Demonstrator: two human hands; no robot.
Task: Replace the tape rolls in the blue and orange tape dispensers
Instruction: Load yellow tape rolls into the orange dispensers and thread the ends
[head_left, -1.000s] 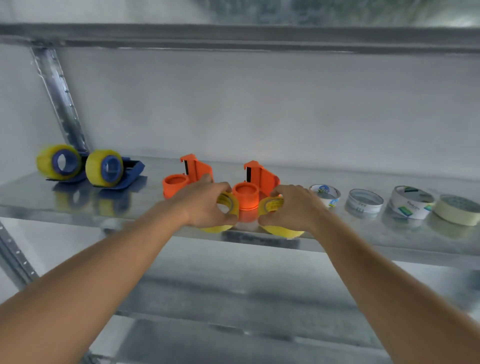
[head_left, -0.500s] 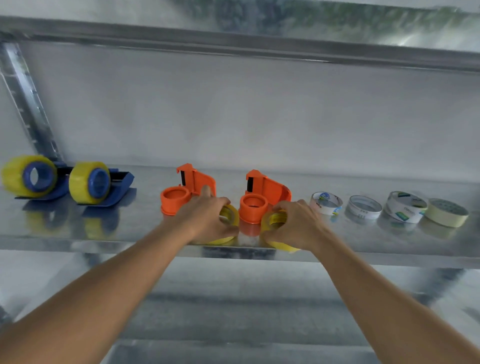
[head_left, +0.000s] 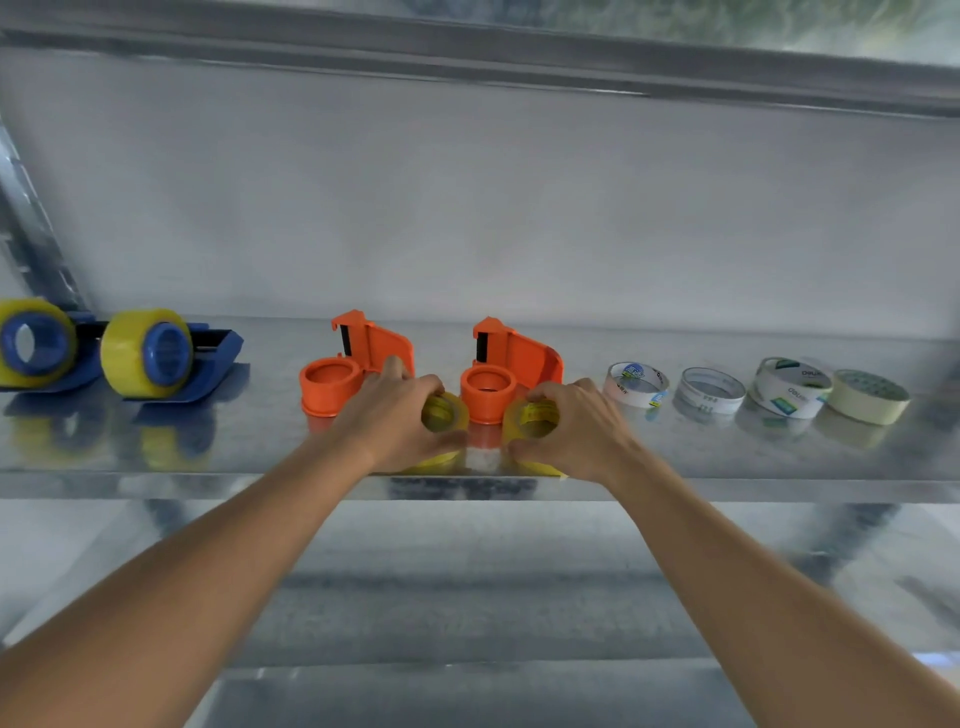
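Both hands wrapped round small yellow tape rolls, left hand (head_left: 395, 415) on one (head_left: 444, 413), right hand (head_left: 571, 426) on the other (head_left: 532, 418), just in front of the right-hand orange plastic dispenser (head_left: 511, 364), whose bare hub looks ready for loading, I reckon.

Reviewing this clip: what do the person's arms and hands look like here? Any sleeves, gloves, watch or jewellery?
Both forearms are bare as far as the frame shows, with no sleeve edge in view. The left hand and right hand wear no gloves, and no watch, bracelet or ring shows on the visible sides. No markings or bandages are apparent.

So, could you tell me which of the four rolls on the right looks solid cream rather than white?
The far-right roll, plain cream; the other three are white with printing.
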